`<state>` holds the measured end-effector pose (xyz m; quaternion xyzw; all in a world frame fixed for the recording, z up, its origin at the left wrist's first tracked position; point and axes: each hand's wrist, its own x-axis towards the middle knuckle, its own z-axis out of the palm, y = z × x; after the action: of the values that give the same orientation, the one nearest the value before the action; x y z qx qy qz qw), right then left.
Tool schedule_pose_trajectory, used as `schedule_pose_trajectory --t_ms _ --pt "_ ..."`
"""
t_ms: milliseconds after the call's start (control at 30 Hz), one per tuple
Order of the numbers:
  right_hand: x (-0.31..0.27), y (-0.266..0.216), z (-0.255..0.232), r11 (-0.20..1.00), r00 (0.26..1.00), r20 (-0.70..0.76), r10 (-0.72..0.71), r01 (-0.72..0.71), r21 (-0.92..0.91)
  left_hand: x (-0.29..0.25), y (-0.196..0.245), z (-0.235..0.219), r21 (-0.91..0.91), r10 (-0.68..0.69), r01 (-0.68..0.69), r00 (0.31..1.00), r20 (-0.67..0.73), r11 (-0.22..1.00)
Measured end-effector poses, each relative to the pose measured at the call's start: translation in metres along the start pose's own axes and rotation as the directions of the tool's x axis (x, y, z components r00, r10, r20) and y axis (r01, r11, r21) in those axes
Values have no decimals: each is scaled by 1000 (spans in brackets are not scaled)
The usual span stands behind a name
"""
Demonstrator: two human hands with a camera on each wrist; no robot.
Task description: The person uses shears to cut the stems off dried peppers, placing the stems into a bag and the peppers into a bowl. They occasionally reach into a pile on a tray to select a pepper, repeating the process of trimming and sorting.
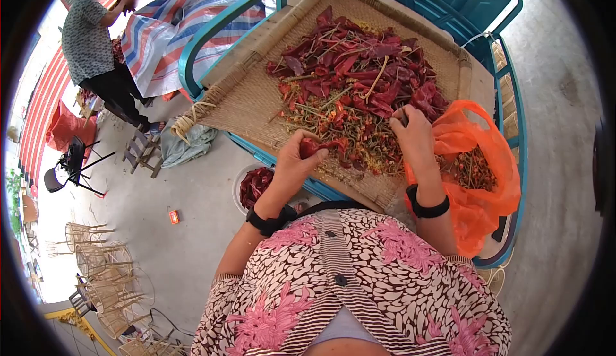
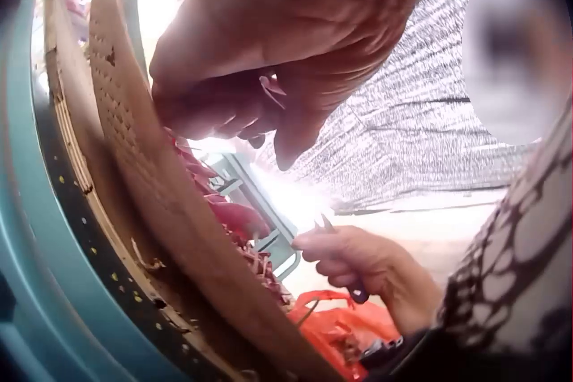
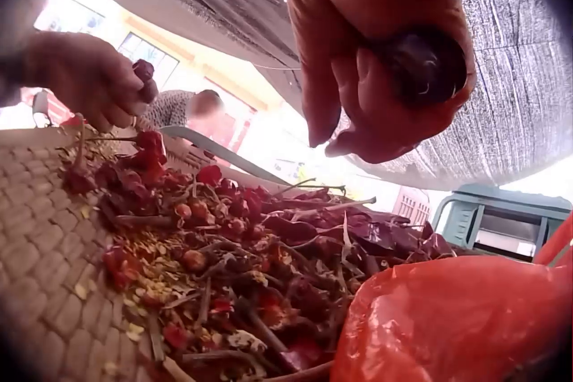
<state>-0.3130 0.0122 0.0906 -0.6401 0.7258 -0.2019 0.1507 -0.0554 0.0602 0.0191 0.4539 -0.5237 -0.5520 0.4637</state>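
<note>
My left hand (image 1: 294,166) holds a dried red chili pepper (image 1: 310,147) between thumb and fingers over the near edge of a woven tray (image 1: 237,102). In my right hand (image 1: 416,139), fingers curl round a small tool with a dark handle (image 2: 359,293); its pointed tip (image 2: 324,222) sticks out past the thumb in the left wrist view. That hand hovers over the right part of the pile. Dried red chilies (image 1: 359,67) lie heaped at the tray's far side, with cut stems, seeds and bits (image 1: 353,128) nearer me.
An orange plastic bag (image 1: 478,211) with stems and scraps lies at the tray's right. Below the left hand stands a tub of red chilies (image 1: 255,188). The tray sits on a teal cart (image 1: 221,19). Another person (image 1: 96,41) stands at the left by striped tarpaulin (image 1: 154,51).
</note>
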Motion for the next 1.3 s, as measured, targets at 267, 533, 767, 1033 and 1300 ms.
schedule_pose_trajectory --t_ms 267,533,767,1033,1300 --pt "38 5 23 957 997 -55 -49 32 -289 22 -15 34 509 392 -507 862 322 696" --pt "27 -11 12 977 992 -105 -66 42 -211 47 -11 49 404 281 -295 955 94 866" --pt "0 -2 -16 999 995 -96 -18 22 45 35 31 42 -130 -60 76 990 126 989" --pt "-47 -38 24 775 965 -246 -90 223 591 42 33 62 -513 -131 163 986 99 843" --pt "-62 -40 25 722 966 13 -257 183 667 43 33 58 -822 56 109 984 168 559"
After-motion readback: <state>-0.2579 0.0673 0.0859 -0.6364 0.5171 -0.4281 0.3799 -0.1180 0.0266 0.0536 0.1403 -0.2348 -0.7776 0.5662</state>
